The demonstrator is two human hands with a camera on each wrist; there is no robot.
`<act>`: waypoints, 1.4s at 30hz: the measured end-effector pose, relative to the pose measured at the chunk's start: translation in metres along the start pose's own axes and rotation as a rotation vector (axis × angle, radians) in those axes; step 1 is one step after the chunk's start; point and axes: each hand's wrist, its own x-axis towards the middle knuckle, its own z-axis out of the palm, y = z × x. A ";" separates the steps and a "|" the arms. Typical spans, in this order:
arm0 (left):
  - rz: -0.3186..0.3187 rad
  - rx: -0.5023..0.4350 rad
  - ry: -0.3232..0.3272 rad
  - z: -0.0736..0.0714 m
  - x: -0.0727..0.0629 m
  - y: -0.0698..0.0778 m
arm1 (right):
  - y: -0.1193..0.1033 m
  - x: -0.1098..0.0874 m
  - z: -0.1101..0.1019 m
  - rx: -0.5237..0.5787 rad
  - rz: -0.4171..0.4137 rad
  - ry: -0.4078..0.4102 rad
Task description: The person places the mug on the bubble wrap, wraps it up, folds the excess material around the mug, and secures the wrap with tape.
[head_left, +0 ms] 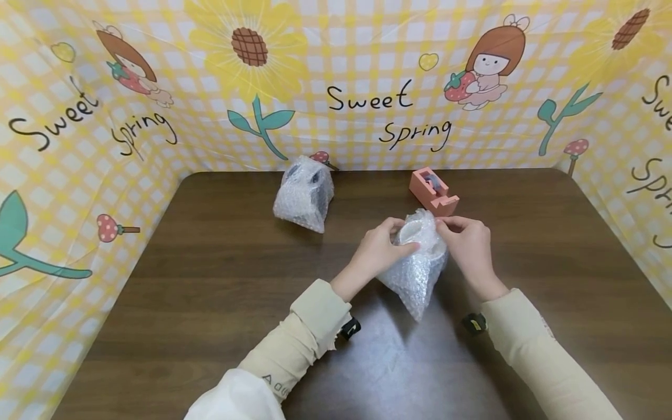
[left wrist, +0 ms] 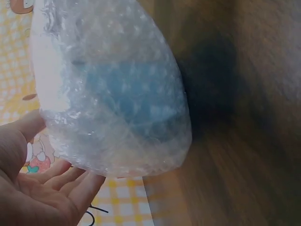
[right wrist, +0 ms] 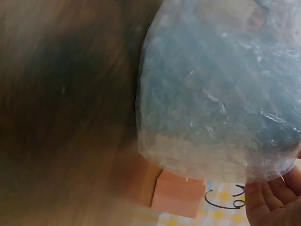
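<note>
A bundle in clear bubble wrap is between both hands, its pointed end toward the person. Pale round rims show through its upper part, and the left wrist view has a blue shape inside the wrap; its exact kind is blurred. The left hand grips the bundle's left side, thumb in front and fingers behind. At the upper right edge, the right hand pinches the wrap between thumb and forefinger. From the right wrist, the bundle hides part of that hand's fingers.
A second bubble-wrapped bundle with dark parts inside stands at the table's back left. Just behind the held bundle is a pink tape dispenser. A yellow checked cloth rises along the brown table's back and sides.
</note>
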 end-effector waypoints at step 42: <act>-0.143 -0.362 -0.072 0.006 0.003 -0.009 | -0.032 -0.064 0.020 0.460 0.319 -0.246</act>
